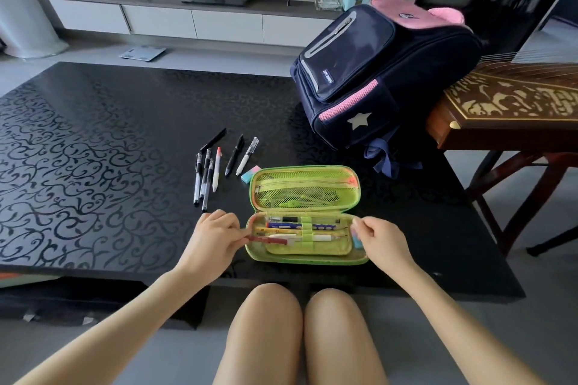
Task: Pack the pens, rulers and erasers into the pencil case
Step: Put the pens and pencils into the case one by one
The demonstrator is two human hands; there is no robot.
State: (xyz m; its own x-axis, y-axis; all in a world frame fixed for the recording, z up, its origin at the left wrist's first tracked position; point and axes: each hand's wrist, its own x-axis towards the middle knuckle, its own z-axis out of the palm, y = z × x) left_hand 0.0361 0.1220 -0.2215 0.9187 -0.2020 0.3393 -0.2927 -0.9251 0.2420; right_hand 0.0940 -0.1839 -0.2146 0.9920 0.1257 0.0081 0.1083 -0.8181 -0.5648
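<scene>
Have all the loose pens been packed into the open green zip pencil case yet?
No, several pens lie on the black patterned table beside the green pencil case, which is open.

Stationery count on the black patterned tabletop (93,166)
Seven loose plastic pens (216,169), two pastel block erasers (251,173), one open green fabric pencil case (306,256), one navy-and-pink backpack (375,72).

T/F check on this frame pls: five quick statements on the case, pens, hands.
1. The case is zipped shut. False: it lies open.
2. The left hand holds a red pen at the case's left end. True.
3. Every pen is packed. False: several pens lie on the table.
4. An eraser lies on the table beside the case. True.
5. The backpack stands left of the case. False: it is to the right, behind it.
</scene>
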